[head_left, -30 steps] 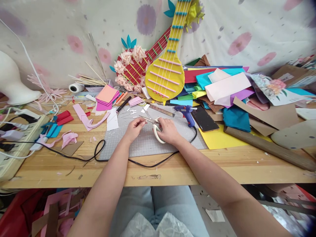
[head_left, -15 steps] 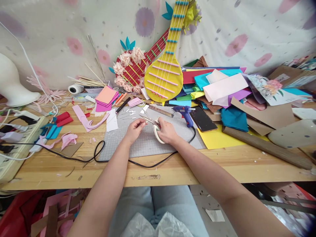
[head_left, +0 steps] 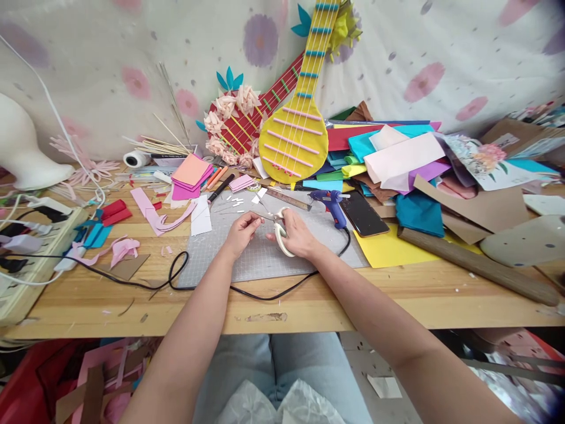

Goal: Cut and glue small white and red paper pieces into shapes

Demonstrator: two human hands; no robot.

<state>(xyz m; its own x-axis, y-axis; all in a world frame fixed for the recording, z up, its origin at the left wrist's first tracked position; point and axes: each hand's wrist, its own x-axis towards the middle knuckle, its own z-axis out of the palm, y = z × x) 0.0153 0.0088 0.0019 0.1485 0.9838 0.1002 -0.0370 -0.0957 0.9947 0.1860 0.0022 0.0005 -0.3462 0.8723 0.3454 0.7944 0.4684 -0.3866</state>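
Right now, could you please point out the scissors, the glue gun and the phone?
Scissors (head_left: 278, 230): head view, on the white handle.
Glue gun (head_left: 332, 203): head view, on the blue body.
Phone (head_left: 364, 213): head view, on the dark screen.

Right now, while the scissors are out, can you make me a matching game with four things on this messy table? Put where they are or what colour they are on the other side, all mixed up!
Things:
1. scissors
2. glue gun
3. phone
4. yellow instrument

Places and colours:
A. in front of the red instrument
B. black, lying flat
C. mostly blue
D. in the right hand

Right pairs:
1 and D
2 and C
3 and B
4 and A
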